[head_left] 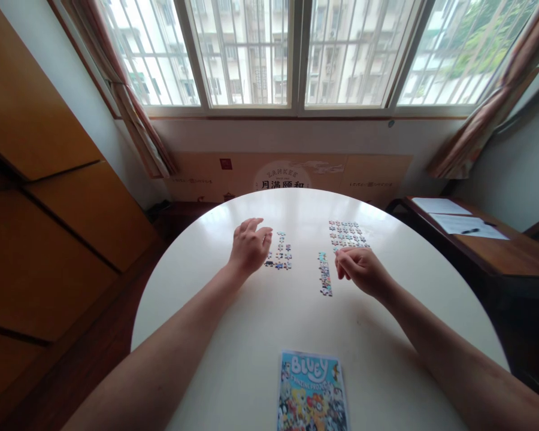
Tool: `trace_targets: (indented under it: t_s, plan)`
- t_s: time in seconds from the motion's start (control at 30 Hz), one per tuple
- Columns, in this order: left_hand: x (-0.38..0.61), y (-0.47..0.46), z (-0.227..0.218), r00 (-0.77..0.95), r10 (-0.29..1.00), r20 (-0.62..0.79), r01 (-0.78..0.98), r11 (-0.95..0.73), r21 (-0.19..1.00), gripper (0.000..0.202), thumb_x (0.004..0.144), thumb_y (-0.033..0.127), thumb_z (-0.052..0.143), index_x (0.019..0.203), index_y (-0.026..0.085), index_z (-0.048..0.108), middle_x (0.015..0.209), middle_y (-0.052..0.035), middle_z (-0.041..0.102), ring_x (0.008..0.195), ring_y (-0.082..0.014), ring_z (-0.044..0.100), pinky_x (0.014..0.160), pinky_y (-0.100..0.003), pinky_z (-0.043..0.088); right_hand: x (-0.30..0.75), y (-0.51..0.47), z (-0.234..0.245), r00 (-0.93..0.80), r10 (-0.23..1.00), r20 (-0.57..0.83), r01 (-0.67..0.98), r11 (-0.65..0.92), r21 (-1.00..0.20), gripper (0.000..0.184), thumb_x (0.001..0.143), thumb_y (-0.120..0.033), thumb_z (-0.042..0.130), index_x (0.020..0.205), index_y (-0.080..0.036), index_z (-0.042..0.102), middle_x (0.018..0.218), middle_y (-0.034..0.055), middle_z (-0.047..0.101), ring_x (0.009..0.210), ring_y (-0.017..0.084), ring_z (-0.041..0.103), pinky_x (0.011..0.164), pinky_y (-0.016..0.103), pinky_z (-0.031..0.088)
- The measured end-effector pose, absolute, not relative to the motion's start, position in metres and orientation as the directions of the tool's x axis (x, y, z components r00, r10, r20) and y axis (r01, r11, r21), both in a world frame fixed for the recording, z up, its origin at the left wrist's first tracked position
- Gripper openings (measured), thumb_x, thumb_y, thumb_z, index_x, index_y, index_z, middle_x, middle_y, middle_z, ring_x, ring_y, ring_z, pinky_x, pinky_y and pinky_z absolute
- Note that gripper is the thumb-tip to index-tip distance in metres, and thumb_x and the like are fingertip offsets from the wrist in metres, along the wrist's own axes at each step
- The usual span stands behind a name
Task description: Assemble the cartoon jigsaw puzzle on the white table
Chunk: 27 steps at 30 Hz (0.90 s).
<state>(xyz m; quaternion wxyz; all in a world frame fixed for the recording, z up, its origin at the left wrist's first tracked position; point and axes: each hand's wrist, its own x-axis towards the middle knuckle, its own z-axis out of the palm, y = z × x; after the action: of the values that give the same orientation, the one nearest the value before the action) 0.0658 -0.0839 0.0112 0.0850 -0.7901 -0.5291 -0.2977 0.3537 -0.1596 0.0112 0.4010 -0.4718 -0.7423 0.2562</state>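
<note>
My left hand (250, 244) is over the table with its fingers apart, just left of a small group of loose jigsaw pieces (280, 264), some of which it partly covers. My right hand (358, 267) has its fingers curled together; whether a piece is between the fingertips is hidden. Left of it lies a joined vertical strip of jigsaw pieces (325, 275). Beyond the right hand, rows of separate jigsaw pieces (344, 228) are laid out, the nearest ones partly behind the hand. A Bluey picture sheet (312, 392) lies flat near me.
Everything rests on a round white table (193, 251). To the right, a wooden side table (521, 251) holds papers (465, 225) and a pen (470, 231). A printed cardboard panel (233, 173) stands below the barred window, and a wooden cabinet (67, 239) is at left.
</note>
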Motion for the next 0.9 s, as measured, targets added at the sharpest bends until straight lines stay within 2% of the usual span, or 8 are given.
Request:
trace_targets:
  t_s: [0.13,0.3,0.5,0.63,0.77,0.9]
  plan:
    - [0.046,-0.072,0.010,0.048,0.810,0.584,0.890,-0.300,0.344,0.045,0.101,0.033,0.035,0.114,0.020,0.076,0.135,-0.0127,0.064,0.133,-0.0303,0.050,0.114,-0.050,0.038,0.352,-0.160,0.012,-0.245,0.901,0.359,0.506,0.435,-0.745,0.055,0.098,-0.032,0.041,0.047,-0.022,0.059,0.055,0.0012,0.059,0.053,0.015,0.055,0.059,0.029,0.042]
    - [0.022,-0.054,0.005,-0.157,0.799,0.581,0.805,-0.237,0.544,0.054,0.102,0.032,0.025,0.113,0.018,0.076,0.132,-0.0118,0.067,0.132,-0.0275,0.053,0.118,-0.046,0.036,0.352,-0.161,0.011,-0.249,0.899,0.359,0.512,0.437,-0.739,0.056,0.099,-0.034,0.041,0.047,-0.022,0.058,0.054,0.0015,0.059,0.053,0.015,0.055,0.058,0.029,0.043]
    - [0.005,-0.042,-0.003,-0.389,0.803,0.451,0.615,-0.138,0.776,0.059,0.102,0.034,0.020,0.107,0.020,0.077,0.131,-0.0091,0.070,0.130,-0.0282,0.056,0.115,-0.047,0.040,0.352,-0.160,0.009,-0.251,0.900,0.357,0.511,0.437,-0.740,0.057,0.099,-0.036,0.041,0.047,-0.022,0.059,0.054,0.0019,0.060,0.050,0.015,0.054,0.056,0.030,0.043]
    - [0.000,-0.037,-0.010,-0.423,0.814,0.398,0.599,-0.078,0.797,0.059,0.103,0.033,0.019,0.107,0.021,0.077,0.129,-0.0083,0.071,0.127,-0.0288,0.060,0.112,-0.048,0.044,0.351,-0.161,0.008,-0.249,0.902,0.351,0.513,0.431,-0.743,0.058,0.099,-0.038,0.041,0.047,-0.022,0.059,0.055,0.0022,0.060,0.050,0.015,0.054,0.056,0.030,0.044]
    - [-0.002,-0.034,-0.013,-0.410,0.809,0.422,0.638,-0.076,0.766,0.055,0.100,0.027,0.021,0.114,0.020,0.074,0.129,-0.0084,0.071,0.126,-0.0270,0.060,0.111,-0.046,0.046,0.351,-0.160,0.006,-0.254,0.903,0.348,0.517,0.431,-0.740,0.058,0.099,-0.039,0.041,0.046,-0.022,0.059,0.055,0.0024,0.060,0.050,0.015,0.054,0.056,0.030,0.044]
    - [0.001,-0.033,-0.013,-0.349,0.821,0.451,0.692,-0.099,0.715,0.048,0.094,0.024,0.029,0.107,0.022,0.075,0.121,-0.0070,0.074,0.121,-0.0271,0.063,0.110,-0.044,0.047,0.351,-0.160,0.004,-0.248,0.901,0.355,0.512,0.433,-0.742,0.059,0.099,-0.040,0.041,0.046,-0.022,0.059,0.055,0.0022,0.060,0.050,0.015,0.054,0.055,0.029,0.043]
